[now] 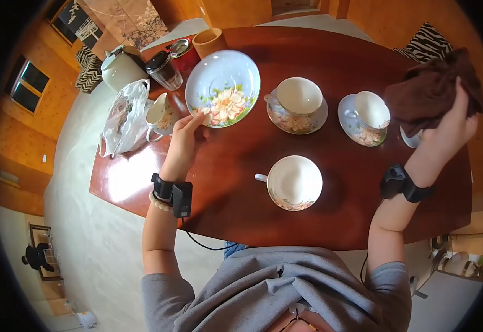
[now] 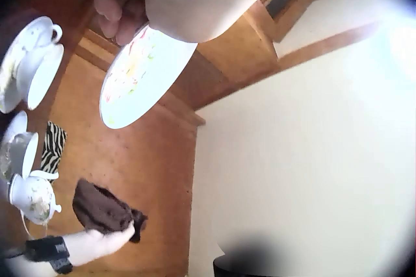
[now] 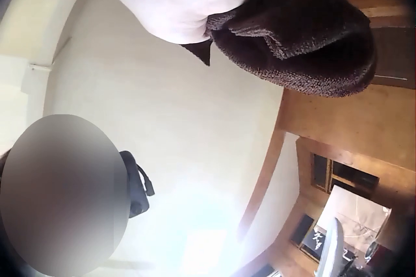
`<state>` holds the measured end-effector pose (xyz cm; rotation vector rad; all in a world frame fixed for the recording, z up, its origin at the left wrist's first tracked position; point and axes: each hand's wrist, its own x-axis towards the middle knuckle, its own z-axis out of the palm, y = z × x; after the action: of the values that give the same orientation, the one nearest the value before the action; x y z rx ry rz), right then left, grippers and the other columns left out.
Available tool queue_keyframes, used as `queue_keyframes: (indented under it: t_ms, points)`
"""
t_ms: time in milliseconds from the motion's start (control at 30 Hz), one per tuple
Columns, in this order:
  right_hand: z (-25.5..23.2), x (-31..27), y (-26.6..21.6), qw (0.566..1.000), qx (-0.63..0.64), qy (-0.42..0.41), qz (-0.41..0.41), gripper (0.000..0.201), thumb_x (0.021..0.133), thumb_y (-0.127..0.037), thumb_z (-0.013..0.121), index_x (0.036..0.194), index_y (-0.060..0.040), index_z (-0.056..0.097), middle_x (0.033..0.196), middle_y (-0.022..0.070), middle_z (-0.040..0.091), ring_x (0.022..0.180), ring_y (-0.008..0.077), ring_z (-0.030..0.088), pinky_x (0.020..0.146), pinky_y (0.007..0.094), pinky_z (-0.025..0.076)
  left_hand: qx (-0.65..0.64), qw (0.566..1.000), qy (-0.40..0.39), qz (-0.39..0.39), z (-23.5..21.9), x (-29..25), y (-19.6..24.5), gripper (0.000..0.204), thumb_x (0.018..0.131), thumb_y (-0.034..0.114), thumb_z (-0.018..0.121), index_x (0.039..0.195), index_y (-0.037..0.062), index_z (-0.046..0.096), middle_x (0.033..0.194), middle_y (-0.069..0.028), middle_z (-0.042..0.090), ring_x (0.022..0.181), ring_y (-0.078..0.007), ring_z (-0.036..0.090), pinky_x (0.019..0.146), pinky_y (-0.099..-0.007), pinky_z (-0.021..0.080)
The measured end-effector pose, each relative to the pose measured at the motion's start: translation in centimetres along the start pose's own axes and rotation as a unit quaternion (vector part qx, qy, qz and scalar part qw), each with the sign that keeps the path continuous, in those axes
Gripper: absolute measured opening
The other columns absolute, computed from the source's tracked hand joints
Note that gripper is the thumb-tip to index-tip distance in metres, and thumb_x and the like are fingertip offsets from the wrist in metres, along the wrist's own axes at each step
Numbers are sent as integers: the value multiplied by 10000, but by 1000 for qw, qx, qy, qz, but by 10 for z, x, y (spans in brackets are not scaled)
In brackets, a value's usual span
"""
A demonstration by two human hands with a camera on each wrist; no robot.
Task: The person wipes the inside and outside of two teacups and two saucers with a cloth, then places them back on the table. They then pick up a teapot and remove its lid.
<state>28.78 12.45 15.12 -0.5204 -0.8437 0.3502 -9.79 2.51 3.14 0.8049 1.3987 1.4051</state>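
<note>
Above the red-brown table (image 1: 225, 171), the left hand (image 1: 180, 145) pinches a pale-blue saucer (image 1: 223, 83) with peach blossom and green leaves; the right hand (image 1: 450, 131) grips a plush, dark-brown cloth (image 1: 429, 91).

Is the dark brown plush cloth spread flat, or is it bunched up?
Bunched up: the cloth shows crumpled, overlapping folds, gripped in the right hand.

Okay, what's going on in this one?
Someone at a red-brown table holds up a flowered saucer by its edge in the left grip and a bunched brown cloth in the right grip. The cloth and saucer are apart. Nearest the person, one cup stands without a saucer; a wide cup and a smaller cup sit on saucers farther back.
</note>
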Motion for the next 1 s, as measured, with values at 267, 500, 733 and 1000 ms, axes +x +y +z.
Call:
queue_keyframes:
  t_ms: [267,500,733,1000]
  points:
    - [-1,-2,-7,1000,-12,-20,-7,201,835,-37,640,1011,57,620,1062,94,637,936,175,620,823,301,523,42,995,-17,-94,-33,26,-37,231,934,237,536,896,26,623,627,-28,544,560,-129,524,507,-259,407]
    - [-2,-3,-16,1000,-2,-20,-2,195,834,-34,633,998,71,626,1042,103,641,920,183,626,816,305,530,71,989,-12,-131,-32,36,-39,223,930,238,541,872,35,610,661,-27,573,587,-145,559,533,-254,433]
    - [-1,-5,-13,997,-3,-33,-76,179,846,-9,606,998,85,623,1050,116,639,922,188,628,823,309,532,50,988,-8,-145,-33,40,-49,236,931,257,543,865,40,609,689,-30,591,601,-140,564,540,-250,438]
    - [0,-7,-14,995,12,-50,-82,182,857,-4,592,1015,81,615,1054,110,636,924,180,623,833,306,526,198,969,-31,-145,-26,32,-36,358,928,345,555,776,25,606,673,-35,613,552,-106,553,486,-229,421]
